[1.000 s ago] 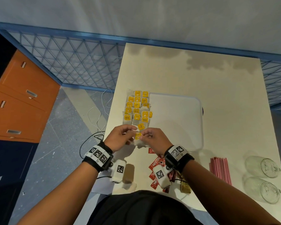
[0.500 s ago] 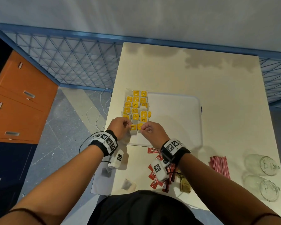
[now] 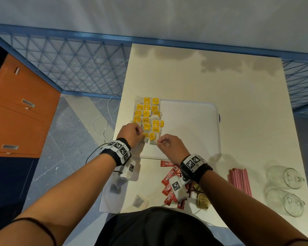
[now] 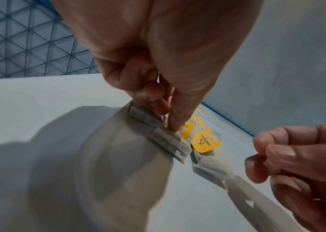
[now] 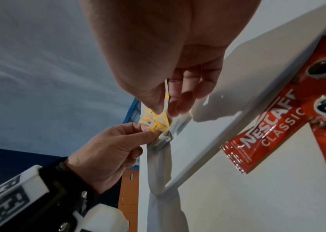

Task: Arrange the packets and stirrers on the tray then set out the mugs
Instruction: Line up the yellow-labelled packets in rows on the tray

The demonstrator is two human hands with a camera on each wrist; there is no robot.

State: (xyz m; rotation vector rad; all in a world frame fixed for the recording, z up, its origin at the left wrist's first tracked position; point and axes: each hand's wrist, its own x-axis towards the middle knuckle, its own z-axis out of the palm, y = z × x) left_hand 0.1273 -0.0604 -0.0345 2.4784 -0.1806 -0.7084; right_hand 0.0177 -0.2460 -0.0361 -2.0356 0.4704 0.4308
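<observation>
while both hands work at the near-left corner of the tray, the scene reads left to right like this:
cabinet: orange drawer cabinet with metal handles (image 3: 16, 110) stands on the floor, well left of the table
table: cream rectangular tabletop (image 3: 212, 82) carries everything else
left hand: left hand (image 3: 132, 134) has its fingers curled, thumb and forefinger pinching the yellow paper tag of a tea bag at the near end of the rows; in the left wrist view the forefinger tip presses down onto the folded bag paper
tea bags: white paper tea bags with yellow tags (image 3: 148, 116) lie in close rows along the left edge of the tray, some overlapping
tray: flat white plastic tray with rounded corners (image 3: 194, 125) lies mid-table, its right part bare
loose tea bag: single white tea bag (image 3: 140, 201) lies off the tray at the near table edge
right hand: right hand (image 3: 169, 144) is curled narrow, thumb and fingertips pinching a thin white strip or string with a yellow patch, seen in the right wrist view; it sits just right of the left hand, apart from it
coffee sachets: red nescafe classic stick sachets (image 3: 169, 185) lie in a loose pile on the table near the tray's front edge, partly under the right wrist
stirrers: bundle of pink stirrer sticks (image 3: 239, 181) lies on the table right of the sachets
mugs: two clear glass mugs (image 3: 286, 189) lie on their sides near the right edge
</observation>
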